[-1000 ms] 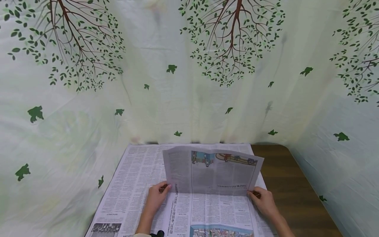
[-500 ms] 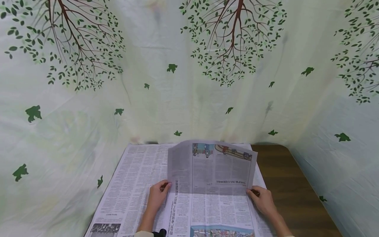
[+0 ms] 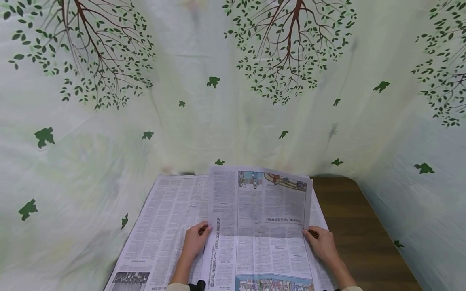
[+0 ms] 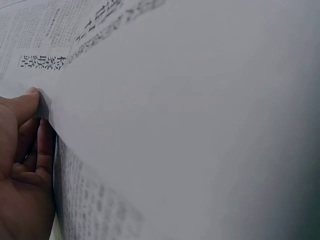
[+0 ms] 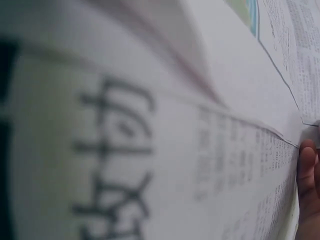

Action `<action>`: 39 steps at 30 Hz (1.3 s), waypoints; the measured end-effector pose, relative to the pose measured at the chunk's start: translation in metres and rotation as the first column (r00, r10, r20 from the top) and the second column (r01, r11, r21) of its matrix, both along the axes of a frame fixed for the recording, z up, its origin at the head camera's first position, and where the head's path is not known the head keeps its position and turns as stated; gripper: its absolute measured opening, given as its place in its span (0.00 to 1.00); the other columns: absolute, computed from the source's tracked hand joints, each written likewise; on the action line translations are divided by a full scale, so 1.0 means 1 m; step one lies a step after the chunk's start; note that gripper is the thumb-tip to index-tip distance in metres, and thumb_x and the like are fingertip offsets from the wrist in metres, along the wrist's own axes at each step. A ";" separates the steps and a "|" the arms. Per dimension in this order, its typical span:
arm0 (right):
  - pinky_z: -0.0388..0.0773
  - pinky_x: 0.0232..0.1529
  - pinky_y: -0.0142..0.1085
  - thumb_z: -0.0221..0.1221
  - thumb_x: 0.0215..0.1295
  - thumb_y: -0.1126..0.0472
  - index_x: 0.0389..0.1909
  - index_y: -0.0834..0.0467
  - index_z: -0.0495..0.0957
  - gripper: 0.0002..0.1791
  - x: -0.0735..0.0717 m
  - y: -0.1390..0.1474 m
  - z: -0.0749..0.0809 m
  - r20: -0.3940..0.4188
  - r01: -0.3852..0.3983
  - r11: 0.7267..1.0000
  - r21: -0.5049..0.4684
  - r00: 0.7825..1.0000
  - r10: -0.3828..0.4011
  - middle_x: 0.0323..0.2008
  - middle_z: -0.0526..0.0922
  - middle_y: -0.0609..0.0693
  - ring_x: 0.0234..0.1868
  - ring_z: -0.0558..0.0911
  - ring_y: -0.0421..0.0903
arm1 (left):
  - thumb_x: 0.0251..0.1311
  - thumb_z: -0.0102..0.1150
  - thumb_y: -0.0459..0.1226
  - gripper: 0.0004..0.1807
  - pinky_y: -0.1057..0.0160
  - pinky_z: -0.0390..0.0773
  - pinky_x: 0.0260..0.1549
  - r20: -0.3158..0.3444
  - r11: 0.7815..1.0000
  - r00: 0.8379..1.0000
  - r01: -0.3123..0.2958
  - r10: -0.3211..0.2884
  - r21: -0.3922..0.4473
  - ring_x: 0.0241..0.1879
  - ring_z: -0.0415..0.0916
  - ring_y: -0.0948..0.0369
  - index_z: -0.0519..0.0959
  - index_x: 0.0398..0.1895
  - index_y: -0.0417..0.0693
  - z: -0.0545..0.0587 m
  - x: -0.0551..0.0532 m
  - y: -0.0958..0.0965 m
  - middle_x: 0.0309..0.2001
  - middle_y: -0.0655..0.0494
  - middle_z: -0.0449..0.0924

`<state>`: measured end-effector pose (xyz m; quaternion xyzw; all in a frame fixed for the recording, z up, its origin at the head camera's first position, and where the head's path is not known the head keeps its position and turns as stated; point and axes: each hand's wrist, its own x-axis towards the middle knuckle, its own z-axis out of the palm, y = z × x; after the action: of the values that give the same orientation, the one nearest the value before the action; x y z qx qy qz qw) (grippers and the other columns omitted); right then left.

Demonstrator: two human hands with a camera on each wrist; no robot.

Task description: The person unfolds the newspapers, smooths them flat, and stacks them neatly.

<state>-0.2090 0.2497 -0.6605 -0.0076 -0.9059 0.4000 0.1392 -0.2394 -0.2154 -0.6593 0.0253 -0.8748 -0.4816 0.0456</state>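
Observation:
A printed newspaper sheet (image 3: 271, 250) with colour drawings stands partly raised in the head view, its far half bent upward along a crease. My left hand (image 3: 195, 240) pinches its left edge between thumb and fingers. At the opposite edge my right hand (image 3: 323, 244) pinches the sheet near the same height. In the left wrist view, the thumb of the left hand (image 4: 25, 150) lies on top of the paper (image 4: 165, 110) with curled fingers beneath. Only a few fingertips of the right hand (image 5: 309, 185) show at the paper's edge in the right wrist view.
More newspaper (image 3: 164, 218) is spread beneath and to the left, with a dark photo (image 3: 130, 281) at its near corner. Brown wooden tabletop (image 3: 358, 234) shows along the right. A pale curtain (image 3: 247, 133) printed with trees and leaves hangs behind and at both sides.
The raised far half of the sheet has swung up and away from me, its top edge now higher in view and more of its print lit. Both hands keep their hold nearly in place.

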 end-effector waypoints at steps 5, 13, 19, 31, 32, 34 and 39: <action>0.77 0.31 0.30 0.69 0.66 0.59 0.36 0.54 0.90 0.03 -0.003 0.000 0.000 0.048 0.029 1.000 0.009 0.998 -0.030 0.30 0.89 0.46 0.28 0.79 0.32 | 0.68 0.66 0.40 0.17 0.69 0.79 0.35 -0.014 1.000 1.000 -0.003 0.003 -0.012 0.35 0.81 0.65 0.85 0.56 0.42 -0.002 -0.001 0.001 0.41 0.53 0.88; 0.74 0.31 0.31 0.69 0.67 0.58 0.43 0.60 0.89 0.10 -0.007 -0.001 0.003 0.131 0.072 0.997 -0.009 0.989 -0.071 0.32 0.89 0.50 0.29 0.78 0.38 | 0.67 0.66 0.38 0.18 0.67 0.81 0.40 -0.022 0.999 1.000 -0.016 0.015 -0.039 0.39 0.82 0.63 0.84 0.57 0.40 -0.003 -0.003 0.003 0.43 0.52 0.88; 0.75 0.31 0.30 0.67 0.68 0.58 0.45 0.63 0.88 0.12 -0.010 -0.001 0.003 0.157 0.087 0.996 -0.011 0.984 -0.084 0.36 0.90 0.53 0.31 0.80 0.40 | 0.67 0.67 0.37 0.17 0.69 0.79 0.38 -0.020 0.997 0.999 -0.035 0.034 -0.063 0.36 0.80 0.66 0.84 0.58 0.44 -0.003 -0.005 0.005 0.40 0.56 0.87; 0.76 0.29 0.29 0.68 0.67 0.58 0.44 0.63 0.88 0.13 -0.012 0.000 0.000 0.165 0.103 0.994 -0.044 0.982 -0.094 0.34 0.89 0.53 0.29 0.81 0.39 | 0.67 0.66 0.35 0.08 0.70 0.76 0.33 -0.044 0.994 0.996 -0.080 0.076 -0.077 0.30 0.76 0.67 0.79 0.46 0.52 -0.002 -0.006 0.010 0.33 0.60 0.85; 0.76 0.29 0.29 0.68 0.67 0.57 0.44 0.63 0.88 0.13 -0.012 0.000 0.000 0.170 0.104 0.994 -0.045 0.981 -0.095 0.33 0.89 0.53 0.29 0.81 0.39 | 0.66 0.66 0.35 0.06 0.71 0.76 0.34 -0.033 0.994 0.996 -0.088 0.086 -0.071 0.31 0.76 0.67 0.79 0.43 0.52 -0.002 -0.007 0.011 0.33 0.60 0.84; 0.76 0.29 0.29 0.68 0.67 0.57 0.44 0.63 0.88 0.13 -0.013 -0.001 0.000 0.181 0.108 0.993 -0.048 0.979 -0.097 0.32 0.89 0.52 0.29 0.81 0.38 | 0.67 0.66 0.35 0.03 0.71 0.76 0.35 -0.019 0.993 0.995 -0.095 0.094 -0.064 0.32 0.76 0.67 0.83 0.40 0.53 -0.001 -0.008 0.011 0.33 0.60 0.84; 0.75 0.29 0.30 0.67 0.68 0.56 0.46 0.64 0.87 0.15 -0.013 -0.003 0.004 0.214 0.120 0.991 -0.051 0.971 -0.106 0.33 0.89 0.53 0.29 0.81 0.40 | 0.70 0.62 0.36 0.09 0.68 0.77 0.37 0.015 0.995 0.997 -0.076 0.077 -0.066 0.36 0.79 0.65 0.89 0.47 0.54 0.001 -0.008 0.011 0.40 0.57 0.88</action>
<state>-0.2223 0.2470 -0.6568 -0.1061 -0.9005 0.4168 0.0645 -0.2478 -0.2045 -0.6579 0.0615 -0.8888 -0.4506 0.0570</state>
